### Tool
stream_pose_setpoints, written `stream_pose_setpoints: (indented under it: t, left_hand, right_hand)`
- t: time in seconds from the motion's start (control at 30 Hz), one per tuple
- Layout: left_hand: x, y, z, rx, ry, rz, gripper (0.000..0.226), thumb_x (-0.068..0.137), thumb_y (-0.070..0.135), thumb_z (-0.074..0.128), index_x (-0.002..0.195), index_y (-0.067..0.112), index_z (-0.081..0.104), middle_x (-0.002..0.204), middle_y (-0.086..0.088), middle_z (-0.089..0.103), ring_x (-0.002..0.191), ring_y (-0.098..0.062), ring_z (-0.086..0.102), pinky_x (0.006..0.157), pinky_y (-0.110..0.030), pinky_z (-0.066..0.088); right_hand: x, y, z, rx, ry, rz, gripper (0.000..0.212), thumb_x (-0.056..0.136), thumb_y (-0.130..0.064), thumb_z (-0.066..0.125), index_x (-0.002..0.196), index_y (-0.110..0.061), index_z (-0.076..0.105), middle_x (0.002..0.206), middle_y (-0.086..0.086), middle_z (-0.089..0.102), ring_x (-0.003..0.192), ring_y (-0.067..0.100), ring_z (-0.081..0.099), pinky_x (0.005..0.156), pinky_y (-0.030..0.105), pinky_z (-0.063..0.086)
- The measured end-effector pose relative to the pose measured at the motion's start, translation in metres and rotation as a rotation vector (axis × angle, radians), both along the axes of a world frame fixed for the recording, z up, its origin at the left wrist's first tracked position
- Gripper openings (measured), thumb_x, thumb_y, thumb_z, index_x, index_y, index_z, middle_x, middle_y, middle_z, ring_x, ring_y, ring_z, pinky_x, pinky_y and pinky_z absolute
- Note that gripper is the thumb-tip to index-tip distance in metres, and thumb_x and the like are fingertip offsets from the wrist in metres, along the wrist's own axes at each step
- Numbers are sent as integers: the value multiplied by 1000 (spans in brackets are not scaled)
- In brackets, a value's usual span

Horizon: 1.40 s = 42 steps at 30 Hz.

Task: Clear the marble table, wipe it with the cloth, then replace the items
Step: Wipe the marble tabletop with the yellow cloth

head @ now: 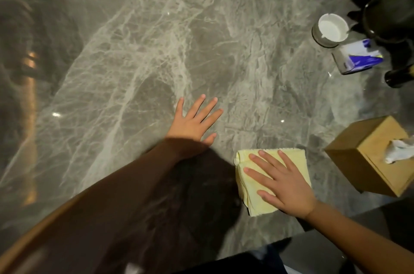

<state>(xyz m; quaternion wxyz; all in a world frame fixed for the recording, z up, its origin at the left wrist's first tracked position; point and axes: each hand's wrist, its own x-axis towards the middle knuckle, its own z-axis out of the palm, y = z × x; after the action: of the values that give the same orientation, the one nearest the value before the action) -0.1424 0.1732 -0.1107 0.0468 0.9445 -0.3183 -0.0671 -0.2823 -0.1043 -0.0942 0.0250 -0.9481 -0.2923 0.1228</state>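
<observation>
The grey veined marble table [134,50] fills the view. A folded yellow cloth [248,197] lies flat on it near the front edge. My right hand [282,186] presses down on the cloth with its fingers spread, palm flat. My left hand [195,121] rests flat on the bare marble to the left of the cloth, fingers apart and holding nothing.
At the right edge stand a wooden tissue box [369,157] with a tissue sticking out, a white ashtray [331,28], a white-and-blue packet [358,56], a dark bottle [398,76] and a dark plant pot [389,11].
</observation>
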Motion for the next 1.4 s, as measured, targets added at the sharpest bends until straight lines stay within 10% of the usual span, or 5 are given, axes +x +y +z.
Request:
stream_pose_setpoints:
  t: [1.4]
  left_hand:
    - [156,-1,-2,-40,11,106,66,90,57,32,149,27,25,159,-1,16,147,-29,7,113,-61,4]
  right_hand:
    - [510,54,-4,103,-122,-234,55,98,-45,24,151,-30,24,160,4,20,149,26,12,118,53,5]
